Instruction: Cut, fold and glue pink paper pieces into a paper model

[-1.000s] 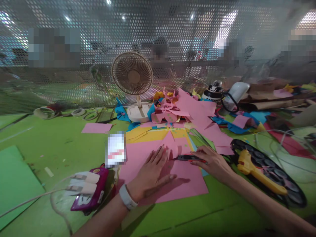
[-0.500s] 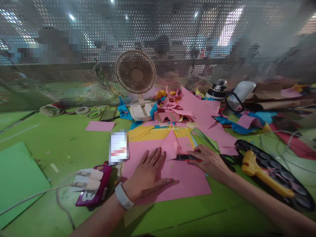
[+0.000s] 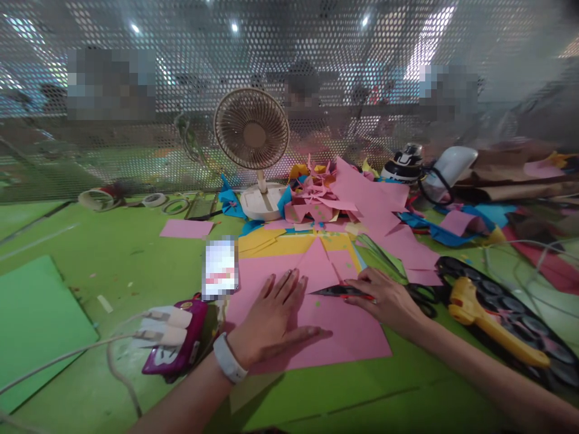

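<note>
A sheet of pink paper [image 3: 357, 334] lies in front of me, with a pointed, partly cut shape at its top edge. My left hand [image 3: 274, 313] rests flat on the sheet, fingers outstretched, a pale band round its wrist. My right hand [image 3: 384, 295] is closed round a black and red craft knife [image 3: 337, 292]. The knife lies low over the paper, its dark pointed tip aimed left toward my left fingers; whether the tip touches the paper I cannot tell. Yellow paper [image 3: 262, 243] shows from under the pink sheet's far edge.
A small fan [image 3: 253, 135] stands at the back beside a heap of pink scraps [image 3: 375, 199]. To the left are a lit phone [image 3: 220, 268], a purple power bank [image 3: 181, 343] with cables and green paper [image 3: 40, 331]. At right lie a yellow-handled tool [image 3: 497, 328] and a black tray [image 3: 538, 319].
The view has shifted slightly. The knife tip has moved a little left, and more of the blade's flat side shows. My left hand stays flat on the pink paper.
</note>
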`<state>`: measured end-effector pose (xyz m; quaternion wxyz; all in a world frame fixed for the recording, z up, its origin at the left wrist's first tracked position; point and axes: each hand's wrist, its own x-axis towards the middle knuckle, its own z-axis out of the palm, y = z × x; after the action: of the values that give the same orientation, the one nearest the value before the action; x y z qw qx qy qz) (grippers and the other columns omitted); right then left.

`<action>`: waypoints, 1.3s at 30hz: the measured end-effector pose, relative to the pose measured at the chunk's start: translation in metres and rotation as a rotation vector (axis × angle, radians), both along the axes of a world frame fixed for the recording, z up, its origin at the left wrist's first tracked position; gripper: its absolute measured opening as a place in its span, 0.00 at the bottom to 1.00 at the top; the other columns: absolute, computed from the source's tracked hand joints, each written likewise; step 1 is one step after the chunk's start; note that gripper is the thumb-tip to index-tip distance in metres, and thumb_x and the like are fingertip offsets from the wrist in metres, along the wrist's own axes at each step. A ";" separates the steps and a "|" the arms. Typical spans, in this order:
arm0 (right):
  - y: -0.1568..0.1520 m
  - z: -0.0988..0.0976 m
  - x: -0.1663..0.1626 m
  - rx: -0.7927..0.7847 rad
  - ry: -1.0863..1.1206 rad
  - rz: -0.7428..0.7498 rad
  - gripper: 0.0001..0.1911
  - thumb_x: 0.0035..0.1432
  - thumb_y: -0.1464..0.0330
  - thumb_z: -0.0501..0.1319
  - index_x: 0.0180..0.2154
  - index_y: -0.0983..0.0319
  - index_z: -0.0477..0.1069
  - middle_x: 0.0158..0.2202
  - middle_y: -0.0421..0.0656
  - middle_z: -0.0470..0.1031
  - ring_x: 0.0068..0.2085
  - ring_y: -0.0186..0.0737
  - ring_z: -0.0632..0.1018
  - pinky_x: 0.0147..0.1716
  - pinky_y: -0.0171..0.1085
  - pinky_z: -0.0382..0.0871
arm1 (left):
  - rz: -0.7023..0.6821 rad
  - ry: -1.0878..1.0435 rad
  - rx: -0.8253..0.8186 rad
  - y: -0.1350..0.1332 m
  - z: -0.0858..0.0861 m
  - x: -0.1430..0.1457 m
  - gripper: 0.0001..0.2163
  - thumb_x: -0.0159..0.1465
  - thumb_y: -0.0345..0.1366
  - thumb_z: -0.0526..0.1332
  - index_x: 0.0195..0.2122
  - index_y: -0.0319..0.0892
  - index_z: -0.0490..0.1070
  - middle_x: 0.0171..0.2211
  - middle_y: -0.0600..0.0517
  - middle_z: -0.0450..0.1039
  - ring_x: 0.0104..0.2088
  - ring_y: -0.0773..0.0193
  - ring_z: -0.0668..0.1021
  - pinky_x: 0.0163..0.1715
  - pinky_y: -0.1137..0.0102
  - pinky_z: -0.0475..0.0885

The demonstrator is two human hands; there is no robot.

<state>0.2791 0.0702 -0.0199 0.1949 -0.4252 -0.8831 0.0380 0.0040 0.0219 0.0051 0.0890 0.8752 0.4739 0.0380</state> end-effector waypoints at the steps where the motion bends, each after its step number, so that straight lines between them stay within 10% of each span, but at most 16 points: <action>1: 0.000 0.000 -0.001 -0.002 0.000 0.007 0.16 0.59 0.58 0.55 0.44 0.56 0.72 0.34 0.43 0.70 0.36 0.40 0.74 0.34 0.36 0.70 | -0.001 0.000 -0.001 0.000 0.000 0.000 0.37 0.60 0.60 0.41 0.64 0.44 0.36 0.65 0.47 0.40 0.64 0.52 0.45 0.60 0.55 0.40; 9: -0.003 -0.002 0.003 -0.023 -0.012 0.025 0.16 0.59 0.58 0.55 0.45 0.56 0.72 0.35 0.44 0.69 0.36 0.40 0.73 0.33 0.36 0.69 | -0.032 -0.040 -0.029 0.007 0.004 -0.005 0.31 0.64 0.56 0.42 0.64 0.47 0.37 0.65 0.50 0.41 0.64 0.55 0.46 0.60 0.57 0.43; 15: -0.001 -0.004 0.006 -0.006 -0.010 0.027 0.16 0.59 0.57 0.55 0.45 0.55 0.72 0.35 0.43 0.70 0.36 0.40 0.74 0.32 0.36 0.70 | 0.274 -0.239 0.022 0.027 0.012 -0.016 0.11 0.66 0.35 0.46 0.43 0.42 0.65 0.44 0.46 0.68 0.44 0.58 0.71 0.44 0.63 0.66; 39: 0.001 -0.001 -0.014 -0.011 0.027 0.093 0.17 0.59 0.58 0.55 0.46 0.58 0.69 0.37 0.44 0.72 0.38 0.42 0.74 0.35 0.38 0.70 | 0.264 -0.272 -0.186 0.034 0.009 -0.016 0.09 0.66 0.35 0.44 0.37 0.43 0.62 0.37 0.49 0.70 0.36 0.61 0.73 0.36 0.67 0.66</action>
<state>0.2653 0.0710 -0.0214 0.2027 -0.3843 -0.8988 0.0574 -0.0123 0.0556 0.0139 0.2270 0.7803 0.5696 0.1233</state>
